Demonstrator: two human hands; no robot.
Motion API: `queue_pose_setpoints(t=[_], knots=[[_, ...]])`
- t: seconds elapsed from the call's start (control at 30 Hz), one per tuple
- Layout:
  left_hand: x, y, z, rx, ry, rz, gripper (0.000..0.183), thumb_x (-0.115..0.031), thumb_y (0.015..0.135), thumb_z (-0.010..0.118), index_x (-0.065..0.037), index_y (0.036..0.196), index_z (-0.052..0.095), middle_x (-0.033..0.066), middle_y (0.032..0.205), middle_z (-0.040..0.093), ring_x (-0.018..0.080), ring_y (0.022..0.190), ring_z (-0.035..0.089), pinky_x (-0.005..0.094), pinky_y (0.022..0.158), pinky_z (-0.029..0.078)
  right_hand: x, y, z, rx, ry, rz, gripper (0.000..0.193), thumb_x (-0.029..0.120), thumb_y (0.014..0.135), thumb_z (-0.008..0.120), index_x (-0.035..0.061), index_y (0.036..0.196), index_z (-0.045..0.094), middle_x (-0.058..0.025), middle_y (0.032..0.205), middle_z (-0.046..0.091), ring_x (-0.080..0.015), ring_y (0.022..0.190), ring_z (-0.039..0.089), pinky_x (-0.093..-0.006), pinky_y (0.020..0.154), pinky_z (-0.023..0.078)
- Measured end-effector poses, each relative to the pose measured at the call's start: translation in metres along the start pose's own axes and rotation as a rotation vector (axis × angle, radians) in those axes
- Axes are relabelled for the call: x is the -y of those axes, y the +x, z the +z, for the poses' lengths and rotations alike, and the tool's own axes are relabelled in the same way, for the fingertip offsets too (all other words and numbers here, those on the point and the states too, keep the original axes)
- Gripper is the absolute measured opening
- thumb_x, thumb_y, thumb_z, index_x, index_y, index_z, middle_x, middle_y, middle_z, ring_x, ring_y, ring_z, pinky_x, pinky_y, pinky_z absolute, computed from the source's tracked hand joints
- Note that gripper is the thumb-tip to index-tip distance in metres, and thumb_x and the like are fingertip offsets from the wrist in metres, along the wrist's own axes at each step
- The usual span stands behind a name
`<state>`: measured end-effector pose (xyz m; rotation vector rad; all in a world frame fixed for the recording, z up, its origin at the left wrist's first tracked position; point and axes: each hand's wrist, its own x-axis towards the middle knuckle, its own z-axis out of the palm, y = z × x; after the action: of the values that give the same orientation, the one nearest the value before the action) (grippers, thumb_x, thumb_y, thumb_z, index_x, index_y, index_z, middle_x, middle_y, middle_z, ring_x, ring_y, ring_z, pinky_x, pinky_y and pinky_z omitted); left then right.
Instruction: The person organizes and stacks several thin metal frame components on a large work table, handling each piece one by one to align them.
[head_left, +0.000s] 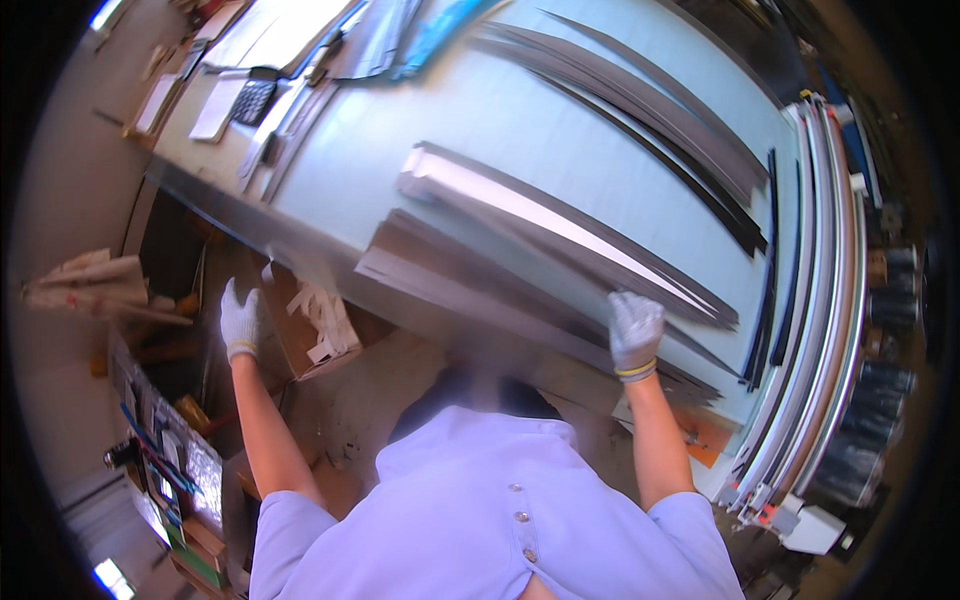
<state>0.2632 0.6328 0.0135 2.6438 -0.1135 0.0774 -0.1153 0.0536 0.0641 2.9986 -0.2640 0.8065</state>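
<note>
My right hand (637, 328), in a white glove with a yellow cuff edge, is closed at the near right part of the table. It grips a long thin grey strip (540, 245) that slants across the stacks. Beyond this strip lies a pale-topped stack of long strips (550, 225); a brown-grey stack (450, 270) lies along the near edge. My left hand (240, 318), gloved too, is held out left of the table with thumb and fingers apart and nothing visible in it. Near it stands a cardboard box (300, 345) with crumpled tan paper strips (322, 318).
The pale table (390, 120) carries more dark strips (650, 110) at the far side. A calculator (256, 98), papers and blue plastic film (440, 35) lie far left. Long metal rollers (830, 290) border the right end. A tool board (175, 460) stands lower left.
</note>
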Motion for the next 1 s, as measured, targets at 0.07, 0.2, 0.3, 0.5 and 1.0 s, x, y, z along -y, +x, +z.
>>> queue_pose_setpoints(t=[0.07,0.2,0.3,0.5,1.0], knots=[[-0.039,-0.01,0.025,-0.077,0.139,0.089,0.061,-0.029,0.093,0.066,-0.001,0.143,0.046,0.0209,0.137,0.053,0.0335,0.124,0.053,0.0397,0.101,0.044,0.009,-0.032,-0.007,0.066,0.022,0.004,0.03,0.009,0.079,0.068,0.0034,0.108,0.068,-0.0119,0.101,0.067,-0.0281,0.09,0.063,-0.0443,0.081,0.047],[-0.156,-0.033,0.048,-0.12,0.021,0.152,0.057,-0.026,0.093,0.065,0.0,0.141,0.047,0.0227,0.142,0.048,0.0378,0.128,0.049,0.042,0.107,0.04,0.024,-0.079,-0.005,0.154,0.193,0.074,0.034,0.01,0.079,0.064,0.0026,0.112,0.067,-0.0125,0.105,0.067,-0.028,0.092,0.063,-0.0438,0.081,0.048],[-0.23,-0.049,0.072,-0.112,-0.052,0.314,0.051,-0.021,0.093,0.064,0.0,0.138,0.05,0.0221,0.141,0.05,0.0384,0.128,0.049,0.0435,0.108,0.039,0.023,-0.094,-0.014,0.14,0.254,0.226,0.034,0.008,0.08,0.063,0.0039,0.114,0.067,-0.0135,0.107,0.067,-0.0297,0.094,0.063,-0.043,0.081,0.049],[-0.4,-0.135,0.145,0.289,-0.031,0.793,0.063,-0.017,0.083,0.073,-0.008,0.141,0.05,0.0164,0.143,0.05,0.0384,0.132,0.046,0.0456,0.108,0.038,-0.051,-0.128,0.001,-0.161,0.299,1.117,0.034,0.002,0.089,0.063,0.0051,0.123,0.063,-0.0171,0.104,0.067,-0.0309,0.089,0.066,-0.0366,0.079,0.052],[-0.503,-0.215,0.246,0.589,0.249,1.112,0.077,-0.035,0.079,0.076,-0.023,0.148,0.045,0.008,0.159,0.03,0.0397,0.146,0.025,0.0524,0.117,0.025,-0.228,-0.19,0.022,-0.457,0.115,1.521,0.015,0.005,0.075,0.073,-0.0008,0.089,0.073,-0.0133,0.085,0.073,-0.0221,0.078,0.07,-0.0331,0.076,0.054]])
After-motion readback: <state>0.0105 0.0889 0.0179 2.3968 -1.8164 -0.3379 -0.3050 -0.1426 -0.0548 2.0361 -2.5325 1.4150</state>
